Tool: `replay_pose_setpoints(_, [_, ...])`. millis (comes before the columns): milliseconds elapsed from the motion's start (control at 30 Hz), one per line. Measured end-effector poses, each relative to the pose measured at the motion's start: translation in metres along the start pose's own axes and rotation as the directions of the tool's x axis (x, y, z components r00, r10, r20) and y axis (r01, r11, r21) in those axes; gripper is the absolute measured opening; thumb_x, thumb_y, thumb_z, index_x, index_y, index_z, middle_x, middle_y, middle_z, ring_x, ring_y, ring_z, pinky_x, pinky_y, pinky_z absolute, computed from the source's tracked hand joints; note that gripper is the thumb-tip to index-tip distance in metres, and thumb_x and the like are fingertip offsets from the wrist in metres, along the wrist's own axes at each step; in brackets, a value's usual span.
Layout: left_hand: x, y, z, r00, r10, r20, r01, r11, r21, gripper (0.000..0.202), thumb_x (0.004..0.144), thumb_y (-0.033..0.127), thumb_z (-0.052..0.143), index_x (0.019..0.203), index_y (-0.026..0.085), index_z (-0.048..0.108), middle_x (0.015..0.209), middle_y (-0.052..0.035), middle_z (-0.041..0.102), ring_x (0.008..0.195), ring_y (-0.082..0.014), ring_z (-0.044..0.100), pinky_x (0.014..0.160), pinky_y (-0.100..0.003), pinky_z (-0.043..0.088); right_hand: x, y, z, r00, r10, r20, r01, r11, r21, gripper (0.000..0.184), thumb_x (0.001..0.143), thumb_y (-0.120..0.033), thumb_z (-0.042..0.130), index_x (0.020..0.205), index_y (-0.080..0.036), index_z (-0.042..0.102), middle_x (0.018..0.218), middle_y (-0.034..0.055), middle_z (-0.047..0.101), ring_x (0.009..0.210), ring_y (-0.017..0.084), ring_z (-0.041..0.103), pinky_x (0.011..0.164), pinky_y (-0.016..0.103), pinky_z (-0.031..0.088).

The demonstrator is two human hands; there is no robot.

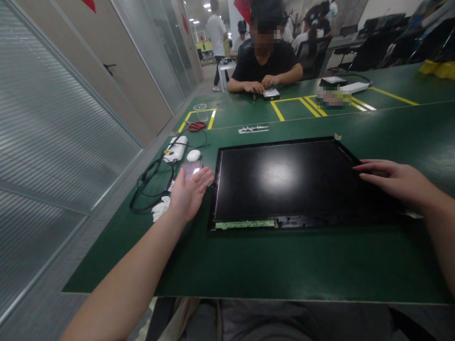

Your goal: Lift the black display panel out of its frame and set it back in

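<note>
A flat black display panel (284, 182) lies face up on the green table (284, 265), with a strip of green circuit board (245, 224) showing along its near edge. My left hand (188, 194) is open, fingers stretched out, just off the panel's left edge and not touching it. My right hand (394, 180) lies flat with fingers extended on the panel's right edge.
To the left lie a black cable loop (151, 182), a white charger (176, 148), a white mouse-like object (194, 155), a phone (192, 167), a crumpled white glove (159, 208) and red scissors (196, 126). A person (265, 61) works at the table's far side.
</note>
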State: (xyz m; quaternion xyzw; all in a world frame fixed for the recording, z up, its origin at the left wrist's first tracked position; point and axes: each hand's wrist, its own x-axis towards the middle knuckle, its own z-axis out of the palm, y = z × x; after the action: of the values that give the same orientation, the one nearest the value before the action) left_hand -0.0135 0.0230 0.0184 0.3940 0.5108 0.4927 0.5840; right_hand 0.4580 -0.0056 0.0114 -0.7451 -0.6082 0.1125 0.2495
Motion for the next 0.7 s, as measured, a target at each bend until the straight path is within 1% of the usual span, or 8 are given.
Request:
replay_pose_setpoints(100, [0.004, -0.009, -0.005, 0.994, 0.107, 0.024, -0.109, 0.954, 0.279, 0.063, 0.097, 0.052, 0.029, 0.131, 0.010, 0.061, 0.138, -0.0205, 0.061, 0.130, -0.0316, 0.057, 0.111, -0.048, 0.043, -0.001, -0.002, -0.001, 1.000, -0.007, -0.002, 0.007, 1.000, 0.005, 0.031, 0.053, -0.038, 0.047, 0.080, -0.028, 0.060, 0.106, -0.0020, 0.050, 0.090, 0.018, 0.047, 0.080, 0.034, 0.034])
replay_pose_setpoints(133, [0.005, -0.012, -0.006, 0.984, 0.173, 0.036, -0.171, 0.879, 0.445, 0.057, 0.094, 0.049, 0.040, 0.132, 0.010, 0.060, 0.142, -0.0211, 0.058, 0.134, -0.0330, 0.053, 0.113, -0.050, 0.041, -0.001, -0.002, -0.001, 1.000, -0.010, -0.004, 0.010, 1.000, 0.004, 0.031, 0.053, -0.038, 0.047, 0.079, -0.028, 0.060, 0.106, -0.0021, 0.050, 0.090, 0.018, 0.047, 0.080, 0.034, 0.034])
replay_pose_setpoints(167, [0.005, -0.016, -0.006, 0.968, 0.238, 0.081, -0.238, 0.759, 0.606, 0.058, 0.089, 0.046, 0.051, 0.134, 0.010, 0.058, 0.147, -0.0217, 0.053, 0.140, -0.0349, 0.045, 0.115, -0.052, 0.036, -0.001, -0.002, -0.001, 1.000, -0.014, -0.005, 0.014, 1.000, 0.002, 0.031, 0.053, -0.038, 0.047, 0.080, -0.028, 0.060, 0.106, -0.0022, 0.050, 0.090, 0.018, 0.047, 0.080, 0.034, 0.034])
replay_pose_setpoints(233, [0.004, -0.024, -0.006, 0.943, 0.301, 0.142, -0.307, 0.625, 0.718, 0.066, 0.076, 0.037, 0.069, 0.134, 0.008, 0.056, 0.158, -0.0228, 0.037, 0.151, -0.0379, 0.020, 0.122, -0.053, 0.018, -0.001, -0.001, -0.001, 1.000, -0.022, -0.007, 0.022, 1.000, -0.004, 0.031, 0.054, -0.038, 0.047, 0.080, -0.028, 0.059, 0.106, -0.0025, 0.050, 0.090, 0.018, 0.047, 0.081, 0.034, 0.033])
replay_pose_setpoints(300, [0.001, -0.030, -0.005, 0.905, 0.320, 0.278, -0.392, 0.378, 0.839, 0.065, 0.082, 0.036, 0.063, 0.137, 0.005, 0.050, 0.160, -0.0270, 0.029, 0.152, -0.0387, 0.018, 0.122, -0.055, 0.016, -0.001, 0.000, 0.000, 1.000, -0.026, -0.007, 0.026, 1.000, -0.006, 0.031, 0.054, -0.037, 0.047, 0.081, -0.028, 0.059, 0.106, -0.0026, 0.050, 0.091, 0.018, 0.047, 0.081, 0.034, 0.033])
replay_pose_setpoints(367, [0.000, -0.035, -0.004, 0.907, 0.267, 0.325, -0.390, 0.245, 0.888, 0.061, 0.088, 0.038, 0.053, 0.139, 0.003, 0.046, 0.158, -0.0298, 0.031, 0.149, -0.0392, 0.025, 0.120, -0.057, 0.021, 0.000, 0.002, 0.001, 1.000, -0.030, -0.007, 0.030, 1.000, -0.004, 0.031, 0.054, -0.037, 0.047, 0.081, -0.028, 0.059, 0.107, -0.0025, 0.050, 0.091, 0.017, 0.047, 0.081, 0.033, 0.033])
replay_pose_setpoints(467, [0.000, -0.037, -0.005, 0.917, 0.231, 0.325, -0.372, 0.197, 0.907, 0.055, 0.092, 0.036, 0.046, 0.136, 0.004, 0.048, 0.155, -0.0287, 0.038, 0.147, -0.0383, 0.031, 0.119, -0.057, 0.024, 0.001, 0.003, 0.002, 0.999, -0.037, -0.005, 0.037, 0.999, 0.004, 0.031, 0.054, -0.037, 0.048, 0.081, -0.028, 0.059, 0.107, -0.0025, 0.049, 0.091, 0.017, 0.046, 0.080, 0.032, 0.034])
replay_pose_setpoints(700, [0.005, -0.029, -0.010, 0.901, 0.254, 0.353, -0.415, 0.258, 0.873, 0.038, 0.087, 0.025, 0.050, 0.120, 0.012, 0.062, 0.145, -0.0203, 0.054, 0.142, -0.0377, 0.041, 0.118, -0.058, 0.029, 0.003, 0.006, 0.002, 0.999, -0.036, -0.003, 0.036, 0.999, -0.031, 0.031, 0.054, -0.038, 0.048, 0.081, -0.029, 0.060, 0.106, -0.0036, 0.050, 0.091, 0.017, 0.047, 0.080, 0.033, 0.034])
